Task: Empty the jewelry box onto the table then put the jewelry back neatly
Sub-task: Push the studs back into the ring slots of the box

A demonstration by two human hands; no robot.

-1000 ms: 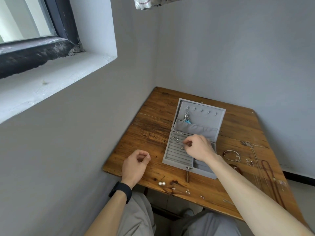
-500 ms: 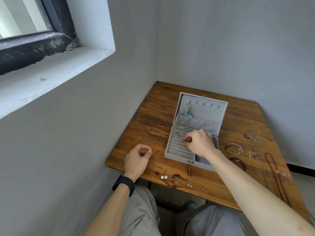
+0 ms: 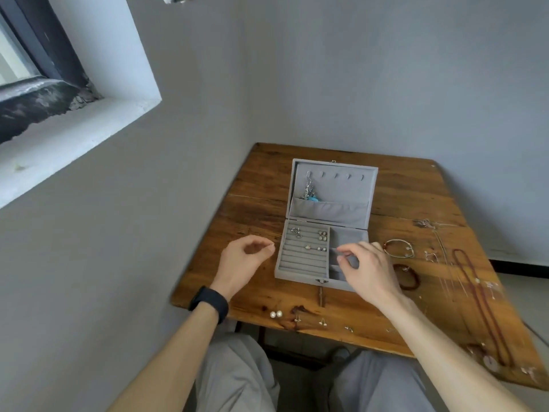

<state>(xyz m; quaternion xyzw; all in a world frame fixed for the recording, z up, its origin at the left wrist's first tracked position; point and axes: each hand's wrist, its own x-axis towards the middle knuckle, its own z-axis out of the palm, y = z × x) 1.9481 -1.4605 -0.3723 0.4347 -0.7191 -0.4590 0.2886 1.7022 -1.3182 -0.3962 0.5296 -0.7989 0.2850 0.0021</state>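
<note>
Mid-refill of box (image 3: pixel 297 275) — left hand (image 3: pixel 243 260) fingers pinched on a stud (image 3: pixel 272 246), right hand (image 3: pixel 368 272) fingers loosely curled, seemingly empty. Next: stud into a free slot.

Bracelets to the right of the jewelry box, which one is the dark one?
The reddish-brown bracelet, the one nearer you. The pale thin bracelet lies just behind it, farther back on the wood.
</note>
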